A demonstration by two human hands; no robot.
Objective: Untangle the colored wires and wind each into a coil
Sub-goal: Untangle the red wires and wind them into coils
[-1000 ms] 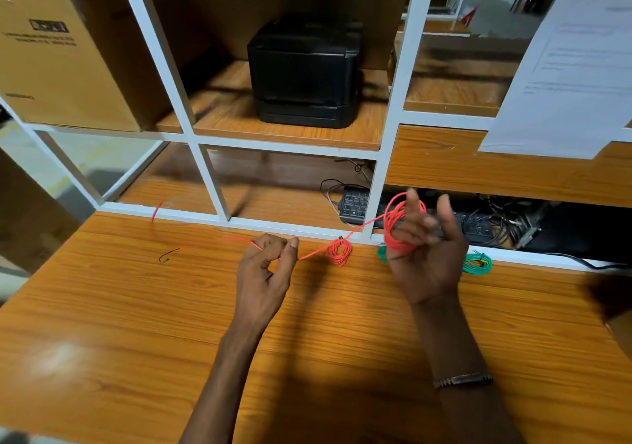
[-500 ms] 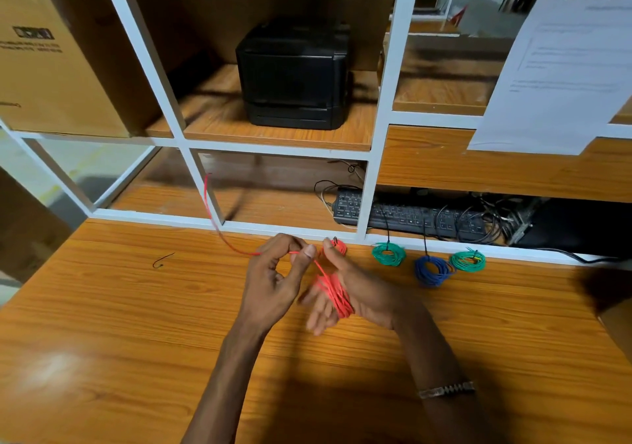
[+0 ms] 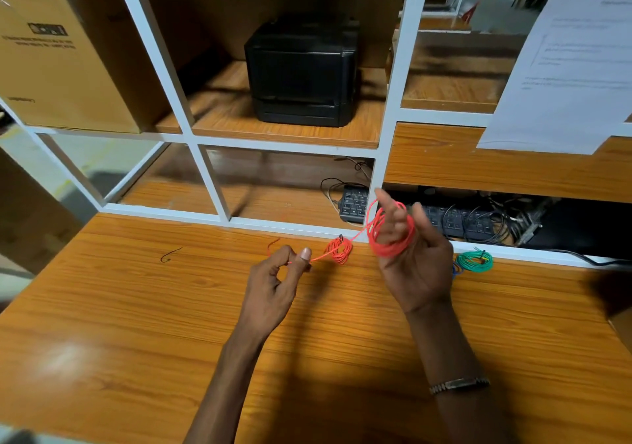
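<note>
Head view: light, springy red wire (image 3: 390,238) is looped round right hand (image 3: 415,265) fingers at two o'clock; tail pinched by left hand (image 3: 273,283), best gripped there.

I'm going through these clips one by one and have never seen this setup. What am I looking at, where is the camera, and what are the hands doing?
No machine here: a person works bare-handed, and the camera sits on their head, looking down at a wooden desk. The right hand has loops of red wire wound round its raised fingers. The left hand pinches the free end of that wire between thumb and finger. On the desk lie a finished red coil and a green coil; a bit of blue shows beside it. Behind are shelves with a black printer and a keyboard.
</note>
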